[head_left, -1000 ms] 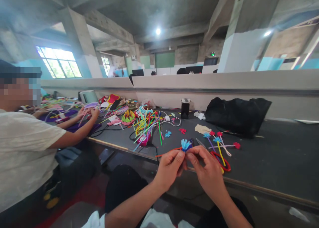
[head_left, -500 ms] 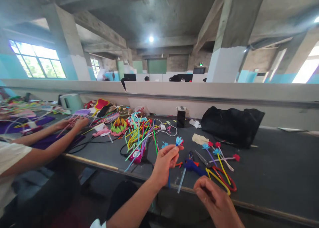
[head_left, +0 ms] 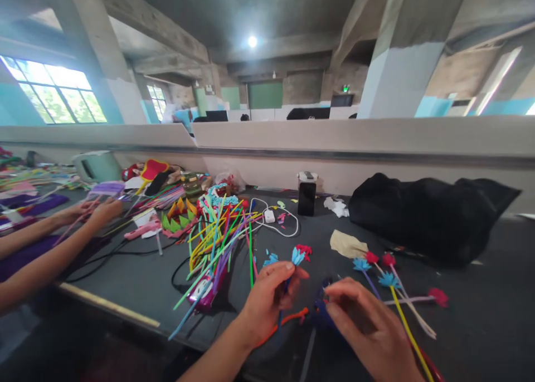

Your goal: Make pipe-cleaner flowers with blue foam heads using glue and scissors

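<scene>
My left hand (head_left: 267,298) is closed in a pinch just below the petals of a small light blue flower (head_left: 297,256), whose dark blue stem hangs below the fingers. My right hand (head_left: 371,326) is curled over a dark blue glue gun (head_left: 321,309), thumb and fingertips apart with no object seen between them. Whether it touches the glue gun is hard to tell. A translucent glue stick (head_left: 308,354) juts from the gun towards me. Beyond my right hand lie finished-looking stemmed flowers, including a blue one (head_left: 389,280) and a red one (head_left: 438,297).
Many coloured pipe cleaners (head_left: 217,243) form a heap left of centre. A black bag (head_left: 422,220) lies at the back right, near a dark phone-like block (head_left: 307,198). A white cable (head_left: 296,226) curls behind. Another person's hands (head_left: 100,209) work at the left.
The view has tilted down and come closer to the table. My right hand has moved forward to the glue gun. My left hand still holds the blue flower.
</scene>
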The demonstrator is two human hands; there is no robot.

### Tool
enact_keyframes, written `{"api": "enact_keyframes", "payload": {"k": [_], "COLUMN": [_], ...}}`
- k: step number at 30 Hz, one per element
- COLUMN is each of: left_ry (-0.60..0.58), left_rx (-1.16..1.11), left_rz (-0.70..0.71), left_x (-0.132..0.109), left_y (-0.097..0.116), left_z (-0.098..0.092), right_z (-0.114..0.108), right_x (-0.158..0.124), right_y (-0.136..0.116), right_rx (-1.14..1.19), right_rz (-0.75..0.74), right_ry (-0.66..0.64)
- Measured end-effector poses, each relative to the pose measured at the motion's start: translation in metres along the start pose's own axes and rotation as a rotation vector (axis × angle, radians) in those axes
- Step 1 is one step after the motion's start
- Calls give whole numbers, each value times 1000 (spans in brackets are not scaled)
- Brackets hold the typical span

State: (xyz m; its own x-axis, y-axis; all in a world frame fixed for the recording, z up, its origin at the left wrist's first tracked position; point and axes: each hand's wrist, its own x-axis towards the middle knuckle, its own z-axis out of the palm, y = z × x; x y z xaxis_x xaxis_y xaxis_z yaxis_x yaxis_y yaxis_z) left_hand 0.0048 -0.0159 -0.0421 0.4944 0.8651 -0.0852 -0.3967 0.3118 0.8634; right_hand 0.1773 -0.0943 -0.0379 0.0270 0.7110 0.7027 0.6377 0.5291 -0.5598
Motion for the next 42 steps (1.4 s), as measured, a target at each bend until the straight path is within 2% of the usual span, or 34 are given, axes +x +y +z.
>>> {"api": "enact_keyframes", "payload": {"k": [3,8,16,23,28,32,36,42], "left_ry": [9,-70,-53,-88,-103,-67,3,40], "left_rx": [-36,-35,51,27,-22,-64,-91,-186], "left_rz": [-99,-231,-239,-263,-294,-251,-135,-33], "left_x": [-2,-6,-9,-11,-8,-2,3,4], "left_y": [-15,-33,-44,-43,-45,-39,-27,-17], "left_z": [-9,-6,-1,2,-2,-12,-22,-27], "right_z": [11,18,19,22,22,13,3,-16], "right_x": [-9,-20,-20,-18,-20,-22,-26,-47], "right_y": [17,27,24,17,22,31,45,63], "right_rx": [-6,-26,-101,-84,-137,-222,-384,-647], "right_rz": [96,173,124,179,119,149,233,177], "right_ry": [13,39,57,27,32,26,-116,-250]}}
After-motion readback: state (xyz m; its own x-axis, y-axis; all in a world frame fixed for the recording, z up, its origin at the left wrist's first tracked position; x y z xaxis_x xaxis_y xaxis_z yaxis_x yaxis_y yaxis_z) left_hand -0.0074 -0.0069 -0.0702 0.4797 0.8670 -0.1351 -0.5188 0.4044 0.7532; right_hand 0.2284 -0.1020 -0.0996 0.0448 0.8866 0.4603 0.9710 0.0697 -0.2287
